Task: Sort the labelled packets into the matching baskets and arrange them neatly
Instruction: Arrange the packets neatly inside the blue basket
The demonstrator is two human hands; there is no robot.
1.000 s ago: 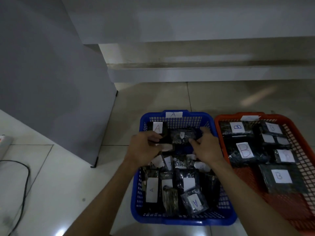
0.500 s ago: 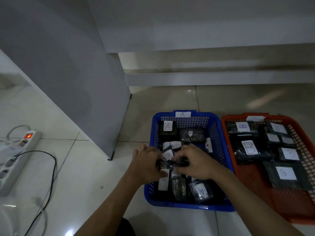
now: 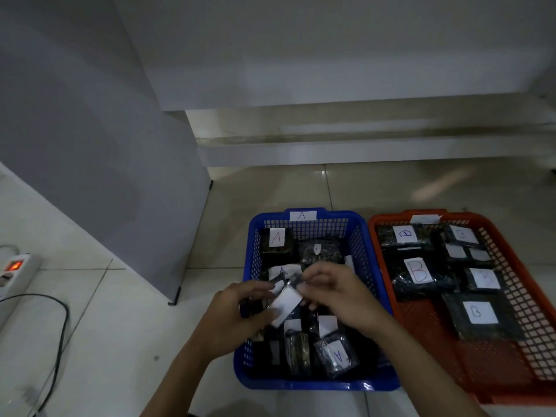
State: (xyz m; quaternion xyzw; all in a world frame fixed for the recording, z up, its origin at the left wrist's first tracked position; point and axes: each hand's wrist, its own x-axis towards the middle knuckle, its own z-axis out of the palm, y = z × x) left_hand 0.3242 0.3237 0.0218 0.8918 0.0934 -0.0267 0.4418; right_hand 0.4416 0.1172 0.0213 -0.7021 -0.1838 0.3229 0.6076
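Head view: I see both hands pinching one packet (image 3: 285,302), left hand (image 3: 237,314) at its lower end, right hand (image 3: 334,291) at its top, held tilted over the blue basket (image 3: 310,383) of A packets. Orange basket (image 3: 493,236) just right holds B packets.

A dim indoor room, perhaps a home: glossy tiled floor (image 3: 126,311), a plain wall (image 3: 331,40) at twelve o'clock, a power strip (image 3: 15,275) at nine o'clock.

"A" on blue basket (image 3: 307,383) tag, "B" on orange basket (image 3: 511,395) packets
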